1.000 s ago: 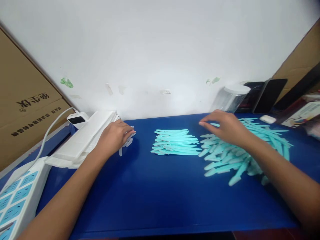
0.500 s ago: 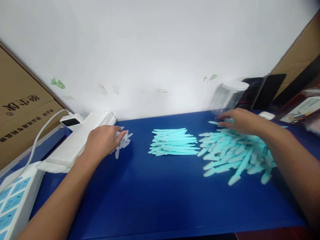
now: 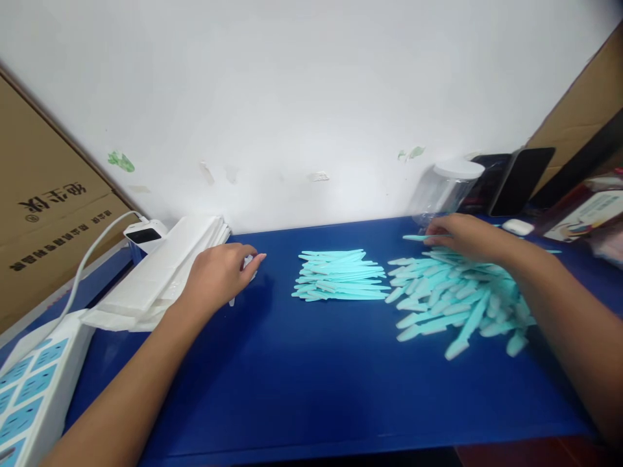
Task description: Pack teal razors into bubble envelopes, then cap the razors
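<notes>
My left hand (image 3: 221, 272) hovers over a small heap of clear plastic pieces (image 3: 249, 261), mostly hidden beneath it. Its fingers are curled, thumb and fingertip close together; whatever is pinched there cannot be made out. At the far edge of a loose pile of mint-green eyebrow razors (image 3: 452, 305), my right hand (image 3: 457, 237) has its fingers closed on one eyebrow razor (image 3: 413, 238), whose end pokes out to the left. Between the hands lies a neater stack of the same razors (image 3: 341, 275), laid roughly side by side.
White paper sleeves (image 3: 160, 272) lie left, beside a small white device (image 3: 146, 233) on a cable and a power strip (image 3: 39, 383). A lidded clear jar (image 3: 445, 191), dark phones (image 3: 520, 181) and an earbud case (image 3: 517, 227) stand back right. A cardboard box (image 3: 53, 207) borders the left.
My left hand has shifted right across the clear pieces, covering more of them. My right hand stays nearly in place at the loose pile. The view has turned slightly left.
</notes>
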Demonstrator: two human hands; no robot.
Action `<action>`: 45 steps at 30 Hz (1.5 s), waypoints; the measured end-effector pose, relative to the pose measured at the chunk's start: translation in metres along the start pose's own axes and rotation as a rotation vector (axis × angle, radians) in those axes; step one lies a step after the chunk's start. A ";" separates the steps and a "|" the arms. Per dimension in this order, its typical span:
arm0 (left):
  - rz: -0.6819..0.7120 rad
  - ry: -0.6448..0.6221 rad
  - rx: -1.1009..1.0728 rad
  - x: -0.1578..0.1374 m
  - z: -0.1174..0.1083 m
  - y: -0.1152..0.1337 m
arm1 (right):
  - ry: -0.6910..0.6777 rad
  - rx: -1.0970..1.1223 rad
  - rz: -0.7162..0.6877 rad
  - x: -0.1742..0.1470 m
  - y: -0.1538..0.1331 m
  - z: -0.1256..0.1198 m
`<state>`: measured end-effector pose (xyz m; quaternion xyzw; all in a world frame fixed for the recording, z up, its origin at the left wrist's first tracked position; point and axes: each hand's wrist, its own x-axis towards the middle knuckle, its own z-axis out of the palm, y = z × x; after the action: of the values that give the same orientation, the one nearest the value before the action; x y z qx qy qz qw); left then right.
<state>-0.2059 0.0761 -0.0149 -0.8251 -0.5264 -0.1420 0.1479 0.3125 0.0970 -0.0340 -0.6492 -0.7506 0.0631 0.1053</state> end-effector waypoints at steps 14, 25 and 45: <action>0.303 0.220 -0.707 -0.020 -0.002 0.085 | 0.170 0.474 -0.499 -0.059 -0.158 0.002; 0.218 0.227 -0.748 -0.021 -0.002 0.092 | 0.080 0.412 -0.531 -0.062 -0.154 0.017; 0.325 0.047 -1.023 -0.030 -0.003 0.107 | 0.096 0.505 -0.514 -0.070 -0.167 0.009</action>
<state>-0.1207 0.0071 -0.0339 -0.8593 -0.2517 -0.3743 -0.2412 0.1589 0.0034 -0.0097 -0.3951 -0.8443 0.1875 0.3097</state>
